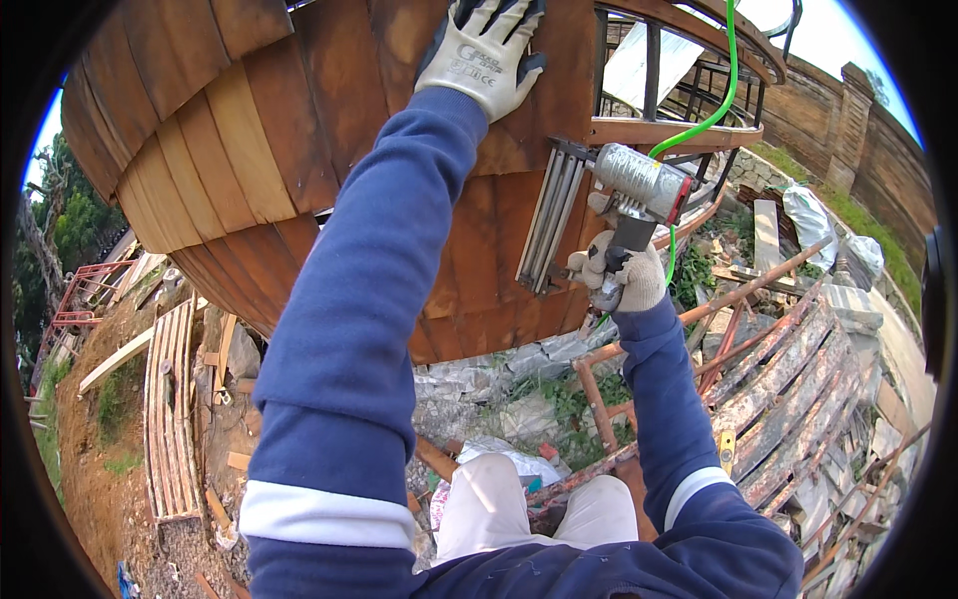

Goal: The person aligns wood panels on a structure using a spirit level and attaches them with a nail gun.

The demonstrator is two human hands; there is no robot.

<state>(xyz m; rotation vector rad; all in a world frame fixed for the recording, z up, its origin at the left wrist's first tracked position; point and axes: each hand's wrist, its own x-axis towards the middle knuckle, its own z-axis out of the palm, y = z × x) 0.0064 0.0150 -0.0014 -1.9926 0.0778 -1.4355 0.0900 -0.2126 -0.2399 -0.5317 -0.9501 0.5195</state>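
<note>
Gloved in white and dark grey, my left hand [480,58] lies flat with fingers spread on the brown wooden shingles [344,75] of a curved surface. My right hand [635,275], also gloved, is wrapped round the handle of a pneumatic nail gun [639,185]. The gun has a silver body and a ribbed magazine [552,215] that sits against or close over the shingles; I cannot tell whether its nose touches them. A green air hose [733,60] runs from the upper edge down behind the gun. Paler shingles [215,155] form a band at the left.
Beyond the gun, a curved frame [689,132] of wooden bands and dark bars stands open. Rusty scaffold pipes [604,404] and worn planks [788,399] lie below right. A slatted wooden piece [172,409] rests on the dirt at left. A brick wall [878,160] stands at far right.
</note>
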